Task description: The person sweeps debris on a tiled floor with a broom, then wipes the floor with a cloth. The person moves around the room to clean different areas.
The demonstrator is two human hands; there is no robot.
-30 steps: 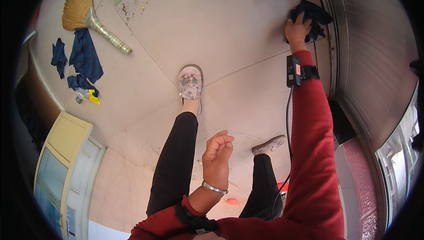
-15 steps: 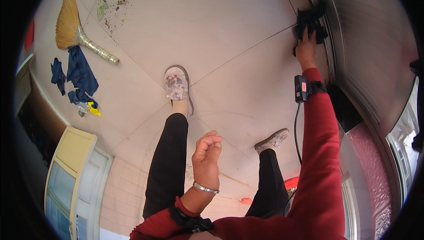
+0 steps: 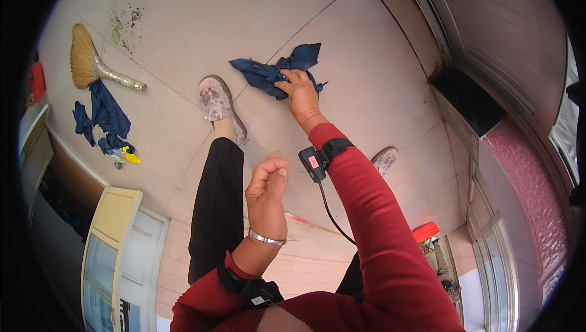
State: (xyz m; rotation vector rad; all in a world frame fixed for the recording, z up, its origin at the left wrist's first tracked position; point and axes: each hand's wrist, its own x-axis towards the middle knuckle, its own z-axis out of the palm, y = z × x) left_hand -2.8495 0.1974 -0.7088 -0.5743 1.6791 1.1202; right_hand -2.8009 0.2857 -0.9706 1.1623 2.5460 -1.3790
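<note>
The right hand [image 3: 299, 93] is reaching out from a red sleeve and is gripping 1 dark blue cloth [image 3: 271, 74], its fingers closing on the crumpled middle of it. The cloth is lying against the pale tiled floor [image 3: 183, 8], just ahead of the person's shoe [image 3: 218, 103] and spreading out to both sides of the hand. On that wrist, 1 small black device [image 3: 317, 160] is sitting on a strap, with 1 thin black cable trailing down along the forearm.

The left hand [image 3: 267, 191] is hanging apart from the cloth, nearer the body, curling loosely with the fingers folding in toward the palm and holding nothing. 1 silver bangle [image 3: 266, 238] is circling its wrist.

2 shoes are showing: the pale one by the cloth and a 2nd [image 3: 384, 160] peeking out past the right forearm. Well apart, to the left, 1 broom [image 3: 91, 66] is lying on the floor, with 1 more heap of blue cloth [image 3: 104, 115] just below it and 1 small yellow thing [image 3: 131, 157] at its end, possibly a wrapper, too small to tell. 1 red round thing [image 3: 425, 231] is showing lower right.
</note>
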